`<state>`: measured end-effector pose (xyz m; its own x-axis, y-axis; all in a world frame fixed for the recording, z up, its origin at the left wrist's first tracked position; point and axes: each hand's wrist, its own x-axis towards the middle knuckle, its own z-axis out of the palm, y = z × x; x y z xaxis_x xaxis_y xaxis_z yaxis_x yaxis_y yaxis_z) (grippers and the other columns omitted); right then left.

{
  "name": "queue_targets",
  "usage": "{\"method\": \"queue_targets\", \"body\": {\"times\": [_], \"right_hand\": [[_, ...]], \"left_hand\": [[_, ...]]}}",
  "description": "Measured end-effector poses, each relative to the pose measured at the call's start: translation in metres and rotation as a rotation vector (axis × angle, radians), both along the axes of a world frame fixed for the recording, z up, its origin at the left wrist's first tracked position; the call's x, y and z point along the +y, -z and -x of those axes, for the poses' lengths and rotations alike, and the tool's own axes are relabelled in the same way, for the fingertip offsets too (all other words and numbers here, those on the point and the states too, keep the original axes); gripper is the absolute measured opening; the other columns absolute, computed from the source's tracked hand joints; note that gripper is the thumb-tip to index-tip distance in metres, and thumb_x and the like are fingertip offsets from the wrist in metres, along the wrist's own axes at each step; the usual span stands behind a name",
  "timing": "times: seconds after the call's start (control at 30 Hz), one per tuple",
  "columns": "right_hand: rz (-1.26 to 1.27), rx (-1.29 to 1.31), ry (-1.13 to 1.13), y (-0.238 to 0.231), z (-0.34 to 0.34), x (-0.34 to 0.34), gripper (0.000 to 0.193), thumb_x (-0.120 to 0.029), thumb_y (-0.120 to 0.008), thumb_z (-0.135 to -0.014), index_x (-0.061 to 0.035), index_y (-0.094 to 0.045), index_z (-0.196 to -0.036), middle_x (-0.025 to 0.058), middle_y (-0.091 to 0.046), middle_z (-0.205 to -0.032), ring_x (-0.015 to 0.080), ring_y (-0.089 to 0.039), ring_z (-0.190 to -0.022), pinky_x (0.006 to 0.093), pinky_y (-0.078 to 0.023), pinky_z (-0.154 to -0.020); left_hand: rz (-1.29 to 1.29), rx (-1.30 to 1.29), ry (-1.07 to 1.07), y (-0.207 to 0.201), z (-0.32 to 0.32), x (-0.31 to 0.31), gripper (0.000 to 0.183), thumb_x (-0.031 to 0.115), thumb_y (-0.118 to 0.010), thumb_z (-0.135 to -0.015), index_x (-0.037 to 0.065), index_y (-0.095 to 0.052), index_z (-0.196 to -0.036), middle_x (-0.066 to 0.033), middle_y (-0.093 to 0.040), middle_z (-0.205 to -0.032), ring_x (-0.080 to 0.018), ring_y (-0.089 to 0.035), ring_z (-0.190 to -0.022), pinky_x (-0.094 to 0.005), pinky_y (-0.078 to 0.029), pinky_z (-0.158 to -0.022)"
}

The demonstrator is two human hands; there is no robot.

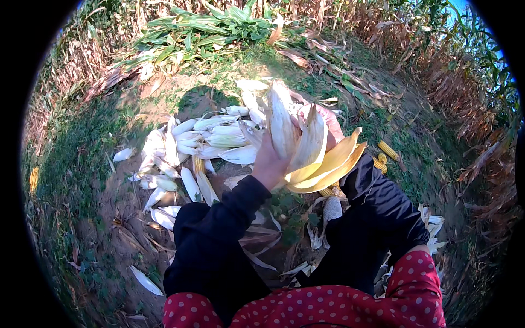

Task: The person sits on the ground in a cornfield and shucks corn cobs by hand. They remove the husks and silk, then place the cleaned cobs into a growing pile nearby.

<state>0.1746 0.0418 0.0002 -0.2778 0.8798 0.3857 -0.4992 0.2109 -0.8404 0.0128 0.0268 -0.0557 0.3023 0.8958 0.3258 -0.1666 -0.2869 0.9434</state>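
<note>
An ear of corn in its pale husk (pixel 283 120) is held up in front of me, above my knees. My left hand (pixel 269 164) is closed round its lower left side. Several husk leaves (pixel 328 164) are peeled open and fan out to the lower right, yellowish on the inside. My right hand (pixel 332 124) grips the ear from the far right side, its fingers largely hidden behind the husk. The kernels of this ear are covered from view.
A heap of ears in white husks (pixel 219 136) lies on the ground ahead and left. Bare yellow ears (pixel 388 148) lie to the right. Loose husks (pixel 435 229) are near my right side, a grey shoe (pixel 332 210) between my legs. Cut green stalks (pixel 202 33) and standing corn lie beyond.
</note>
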Motion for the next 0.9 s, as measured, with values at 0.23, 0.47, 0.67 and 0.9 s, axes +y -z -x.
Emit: {"method": "queue_targets", "body": {"times": [0.23,0.47,0.67,0.9], "right_hand": [[0.004,-0.217,0.207,-0.001,0.002,0.007,0.012,-0.010,-0.067,-0.084,-0.0064,-0.056,-0.088,-0.0015,-0.060,-0.083,0.0071,-0.057,-0.077,0.0234,-0.048,-0.068],[0.019,-0.246,0.301,-0.019,-0.001,-0.010,0.014,-0.012,-0.066,-0.086,-0.0044,-0.059,-0.095,-0.0009,-0.061,-0.083,0.0077,-0.057,-0.073,0.0244,-0.049,-0.070],[0.073,-0.366,0.343,-0.020,-0.007,-0.009,0.016,-0.014,-0.069,-0.084,-0.0028,-0.062,-0.094,-0.0001,-0.063,-0.079,0.0076,-0.057,-0.070,0.0222,-0.048,-0.065],[0.076,-0.403,0.340,-0.020,-0.006,-0.008,0.017,-0.015,-0.070,-0.083,-0.0021,-0.063,-0.092,0.0007,-0.064,-0.078,0.0077,-0.057,-0.067,0.0226,-0.048,-0.063]], "left_hand": [[-0.066,0.308,-0.153,-0.003,0.015,-0.001,0.090,0.026,-0.074,-0.070,-0.003,-0.021,-0.136,-0.0250,-0.057,-0.111,-0.0361,-0.060,-0.099,-0.0379,-0.046,-0.087],[-0.069,0.554,-0.203,-0.038,0.009,-0.020,0.088,0.022,-0.074,-0.071,-0.003,-0.021,-0.137,-0.0210,-0.056,-0.115,-0.0292,-0.059,-0.102,-0.0352,-0.046,-0.088],[-0.111,0.574,-0.204,-0.046,0.011,-0.022,0.092,0.026,-0.075,-0.069,-0.002,-0.020,-0.137,-0.0262,-0.056,-0.112,-0.0377,-0.058,-0.101,-0.0408,-0.046,-0.085],[-0.088,0.626,-0.204,-0.043,0.016,-0.021,0.090,0.027,-0.073,-0.071,-0.003,-0.020,-0.138,-0.0234,-0.054,-0.118,-0.0337,-0.057,-0.107,-0.0372,-0.044,-0.092]]}}
